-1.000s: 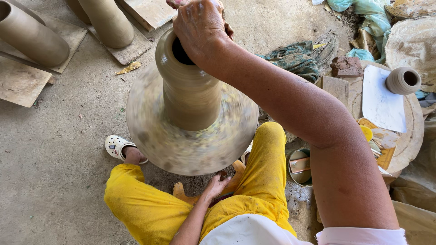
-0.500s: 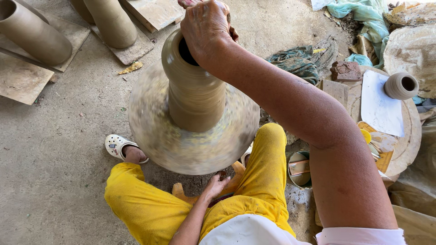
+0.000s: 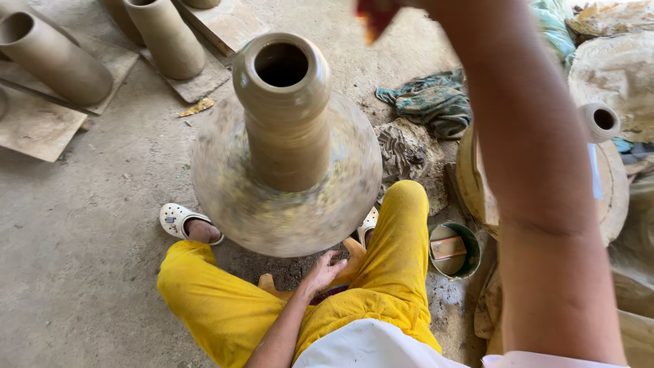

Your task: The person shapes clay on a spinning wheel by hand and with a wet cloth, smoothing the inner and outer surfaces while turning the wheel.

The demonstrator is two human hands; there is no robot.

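Your tall clay vase (image 3: 285,116) stands at centre frame on the blurred, spinning wheel (image 3: 286,197). Your right hand (image 3: 381,10) is lifted at the top edge, fingers pinched on a reddish scrap. Your left hand (image 3: 325,269) rests loosely curled below the wheel. Come back to the rim gently, with light, even pressure.

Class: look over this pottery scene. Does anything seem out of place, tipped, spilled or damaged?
Nothing looks damaged. The tall clay vase stands upright on its blurred wheel. A crumpled green rag lies loose on the floor beside it.
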